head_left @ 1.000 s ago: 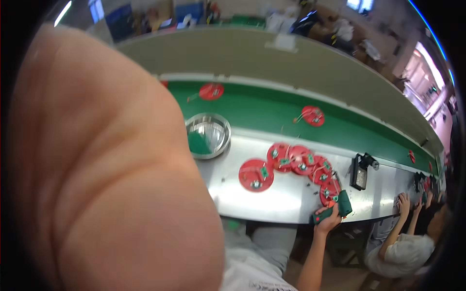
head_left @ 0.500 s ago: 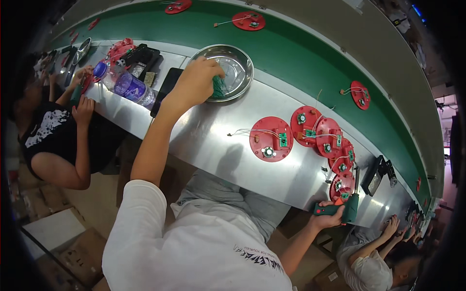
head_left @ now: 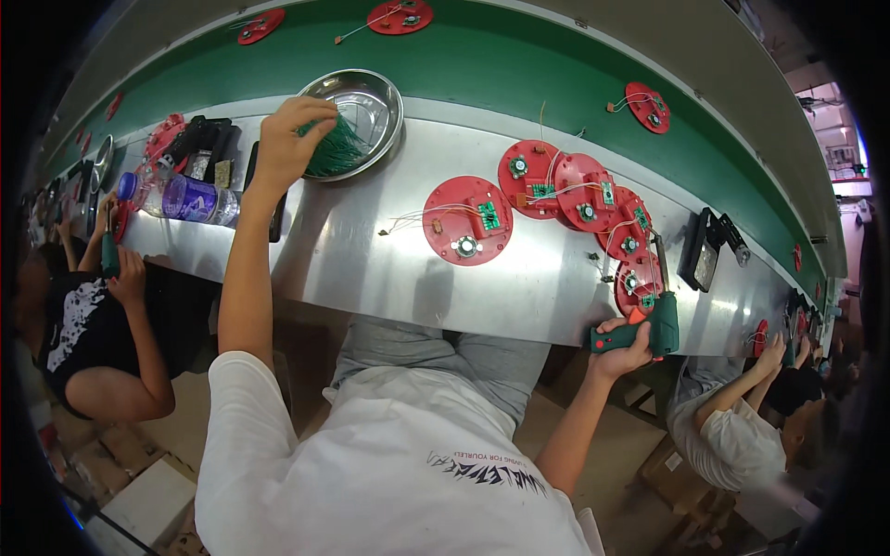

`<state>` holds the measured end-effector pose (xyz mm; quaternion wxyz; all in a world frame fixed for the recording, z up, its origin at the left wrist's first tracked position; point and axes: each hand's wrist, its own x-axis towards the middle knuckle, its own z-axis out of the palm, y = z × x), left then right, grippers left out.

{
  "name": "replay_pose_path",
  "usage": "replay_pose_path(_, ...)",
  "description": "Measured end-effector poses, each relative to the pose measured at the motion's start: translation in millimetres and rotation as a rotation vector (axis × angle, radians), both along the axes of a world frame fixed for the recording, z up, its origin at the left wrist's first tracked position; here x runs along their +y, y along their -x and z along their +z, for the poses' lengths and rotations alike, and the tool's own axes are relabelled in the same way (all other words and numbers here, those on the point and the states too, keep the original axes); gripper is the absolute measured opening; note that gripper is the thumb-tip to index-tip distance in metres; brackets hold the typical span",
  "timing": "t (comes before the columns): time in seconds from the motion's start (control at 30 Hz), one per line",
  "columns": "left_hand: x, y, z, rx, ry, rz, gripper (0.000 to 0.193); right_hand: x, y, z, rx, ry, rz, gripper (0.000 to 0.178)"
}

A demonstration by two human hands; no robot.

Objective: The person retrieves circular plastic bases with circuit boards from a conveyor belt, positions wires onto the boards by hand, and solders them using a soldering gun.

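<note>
My left hand is over the near-left rim of a round steel bowl, its thumb and fingers pinched together. Whatever lies between the fingertips is too small to make out. A heap of thin green strands fills the bowl's left side, just under the fingers. At the bench's front edge, my right hand is wrapped round a green pistol-grip electric screwdriver with an orange trigger, its long shaft pointing away from me. Beside it lie overlapping red discs with small circuit boards and wires. Another red disc lies apart, nearer the middle.
A purple-labelled bottle lies on the steel bench at left, near a dark flat object. Black trays stand at left and right. More red discs rest on the green strip behind. Co-workers sit on both sides.
My left hand has risen off the green strands, which now show more fully in the bowl. The whole view has shifted. My right hand still holds the screwdriver by the discs.
</note>
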<state>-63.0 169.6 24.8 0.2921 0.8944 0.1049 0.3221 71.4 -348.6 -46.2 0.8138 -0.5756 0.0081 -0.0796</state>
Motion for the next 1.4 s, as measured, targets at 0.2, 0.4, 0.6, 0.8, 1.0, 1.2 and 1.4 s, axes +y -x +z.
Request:
replay_pose_path(0.2,8,1,-21,0.004,0.235,0.104,0.015,-11,4,-5,-0.032,-0.015,0.024,0.033)
replay_pose_path(0.4,-13,2,-4,-0.050,0.216,0.158,0.016,-3,7,4,-0.113,0.057,0.110,0.033)
replay_pose_path(0.6,-4,-3,-19,-0.028,0.262,0.209,0.016,-1,7,7,-0.137,0.072,0.196,0.035)
replay_pose_path(0.8,-15,-12,-18,-0.155,0.119,0.282,0.015,-7,8,5,-0.132,0.049,0.247,0.038)
replay_pose_path(1.0,-135,3,21,-0.176,0.089,0.132,0.013,6,23,6,-0.241,0.174,0.330,0.047)
replay_pose_path(1.2,-215,-7,-22,-0.193,-0.019,0.007,0.014,27,33,21,-0.311,0.341,0.704,0.042)
replay_pose_path(1.4,-225,-25,-57,-0.166,-0.165,0.109,0.006,46,22,37,-0.233,0.410,0.863,0.034)
